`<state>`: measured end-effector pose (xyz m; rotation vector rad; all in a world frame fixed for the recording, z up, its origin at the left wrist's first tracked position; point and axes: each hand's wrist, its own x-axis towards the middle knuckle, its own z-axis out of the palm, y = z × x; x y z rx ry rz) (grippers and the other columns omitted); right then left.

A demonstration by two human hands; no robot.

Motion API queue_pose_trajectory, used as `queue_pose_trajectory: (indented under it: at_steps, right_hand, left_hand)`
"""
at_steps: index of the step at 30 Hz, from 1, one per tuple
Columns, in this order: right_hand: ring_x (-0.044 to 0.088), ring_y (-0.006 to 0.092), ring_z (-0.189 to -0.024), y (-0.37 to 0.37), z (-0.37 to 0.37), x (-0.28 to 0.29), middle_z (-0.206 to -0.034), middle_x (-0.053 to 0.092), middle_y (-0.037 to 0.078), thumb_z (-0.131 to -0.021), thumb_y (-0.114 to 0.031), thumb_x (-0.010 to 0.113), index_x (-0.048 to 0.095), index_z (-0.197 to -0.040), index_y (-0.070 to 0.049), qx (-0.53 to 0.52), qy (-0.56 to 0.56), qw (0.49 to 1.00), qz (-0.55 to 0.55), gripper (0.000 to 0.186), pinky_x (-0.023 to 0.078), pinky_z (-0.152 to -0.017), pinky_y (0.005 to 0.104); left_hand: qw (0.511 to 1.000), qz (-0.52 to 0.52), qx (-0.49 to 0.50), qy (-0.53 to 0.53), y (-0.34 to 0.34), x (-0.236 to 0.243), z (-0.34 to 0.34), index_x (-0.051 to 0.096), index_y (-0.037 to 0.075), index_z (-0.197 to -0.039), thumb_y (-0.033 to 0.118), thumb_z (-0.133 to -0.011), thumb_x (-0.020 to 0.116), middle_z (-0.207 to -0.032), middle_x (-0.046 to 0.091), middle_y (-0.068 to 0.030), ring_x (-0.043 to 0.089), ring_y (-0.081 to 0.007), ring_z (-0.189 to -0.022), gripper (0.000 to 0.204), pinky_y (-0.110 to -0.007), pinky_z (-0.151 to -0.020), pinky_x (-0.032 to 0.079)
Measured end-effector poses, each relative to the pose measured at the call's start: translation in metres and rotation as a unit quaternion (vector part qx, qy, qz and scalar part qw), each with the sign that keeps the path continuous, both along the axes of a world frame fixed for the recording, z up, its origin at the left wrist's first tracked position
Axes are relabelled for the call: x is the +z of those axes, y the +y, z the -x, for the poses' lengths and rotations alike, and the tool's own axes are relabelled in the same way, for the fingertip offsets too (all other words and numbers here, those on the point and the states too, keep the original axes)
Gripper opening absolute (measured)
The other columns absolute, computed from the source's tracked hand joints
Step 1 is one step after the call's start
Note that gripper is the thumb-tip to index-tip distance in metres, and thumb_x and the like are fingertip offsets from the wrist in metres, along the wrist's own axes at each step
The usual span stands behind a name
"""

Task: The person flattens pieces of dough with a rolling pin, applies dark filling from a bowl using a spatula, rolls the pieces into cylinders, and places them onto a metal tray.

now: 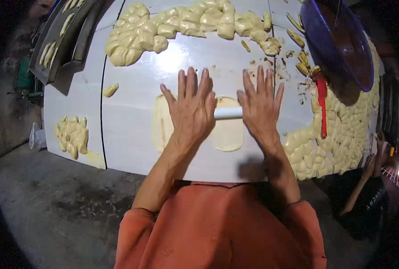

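Observation:
A white rolling pin [228,113] lies across a flat, pale sheet of dough [228,134]. My left hand [191,107] rests flat over the pin's left end, fingers stretched away from me and thumb out to the side. On its right end lies my right hand [261,105], palm down with the fingers spread. Both palms hide the ends of the pin. Another flattened dough sheet [160,123] shows beside my left hand and partly under it. A small dough piece [111,90] sits farther left.
Dough lumps [181,22] line the far side, with more dough pieces [334,134] at right and a small cluster [72,136] at left. A blue basin [338,40] of brown filling, a red spatula [322,107] and metal trays [63,40] stand around. Another person's arm [358,190] shows at right.

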<state>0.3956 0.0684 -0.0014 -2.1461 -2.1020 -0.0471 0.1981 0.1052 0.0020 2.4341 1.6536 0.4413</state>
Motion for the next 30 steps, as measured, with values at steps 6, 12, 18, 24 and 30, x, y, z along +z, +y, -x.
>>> queue_pose_trajectory:
  at_steps: [6, 12, 18, 24, 30]
  right_hand:
    - [0.028, 0.0406, -0.152, 0.082, -0.019, -0.009, -0.16, 0.037, 0.023, -0.104, -0.044, 0.052, 0.051, -0.151, -0.017, -0.081, -0.01, 0.994, -0.077, 0.054, 0.018, -0.119, 0.0693]
    - [0.06, 0.039, -0.12, 0.087, -0.026, 0.033, -0.129, 0.064, 0.02, -0.089, -0.04, 0.072, 0.062, -0.141, -0.017, 0.228, 0.205, 0.947, -0.091, 0.057, 0.048, -0.1, 0.0493]
    - [0.065, 0.0313, -0.098, 0.023, -0.042, 0.025, -0.107, 0.066, 0.013, -0.092, -0.031, 0.071, 0.064, -0.135, -0.009, 0.106, 0.176, 0.978, 0.023, 0.049, 0.053, -0.084, 0.0425]
    - [0.048, 0.0331, -0.135, 0.012, -0.008, 0.034, -0.143, 0.055, 0.015, -0.097, -0.04, 0.064, 0.054, -0.144, -0.005, 0.083, 0.088, 0.992, -0.039, 0.06, 0.034, -0.112, 0.054]
    - [0.026, 0.0296, -0.155, -0.01, 0.008, 0.006, -0.165, 0.036, 0.011, -0.098, -0.072, 0.036, 0.039, -0.157, -0.008, 0.15, 0.05, 0.985, 0.066, 0.087, 0.005, -0.124, 0.0658]
  left_hand:
    - [0.993, -0.115, 0.013, -0.015, 0.09, -0.008, -0.025, 0.043, 0.011, -0.155, 0.037, -0.1, 0.056, -0.158, 0.041, -0.0226, 0.032, -0.0424, -0.149, 0.062, -0.079, -0.113, 0.012]
    - [0.985, -0.163, -0.02, -0.056, 0.127, -0.012, -0.015, 0.047, 0.017, -0.152, 0.035, -0.101, 0.059, -0.152, 0.049, -0.0139, 0.041, -0.0357, -0.145, 0.056, -0.074, -0.113, 0.022]
    - [0.982, -0.123, -0.055, -0.132, 0.059, 0.015, 0.021, 0.057, 0.008, -0.141, 0.019, -0.097, 0.065, -0.142, 0.059, -0.0141, 0.052, -0.0344, -0.136, 0.047, -0.067, -0.115, 0.026]
    - [0.988, 0.022, -0.145, -0.048, 0.001, 0.013, 0.008, 0.046, 0.001, -0.15, 0.027, -0.099, 0.059, -0.155, 0.047, -0.017, 0.038, -0.0336, -0.148, 0.059, -0.068, -0.12, 0.019]
    - [0.989, 0.041, -0.132, 0.043, -0.019, -0.005, -0.002, 0.037, 0.001, -0.157, 0.044, -0.095, 0.059, -0.164, 0.037, -0.016, 0.032, -0.0331, -0.153, 0.078, -0.074, -0.119, 0.01]
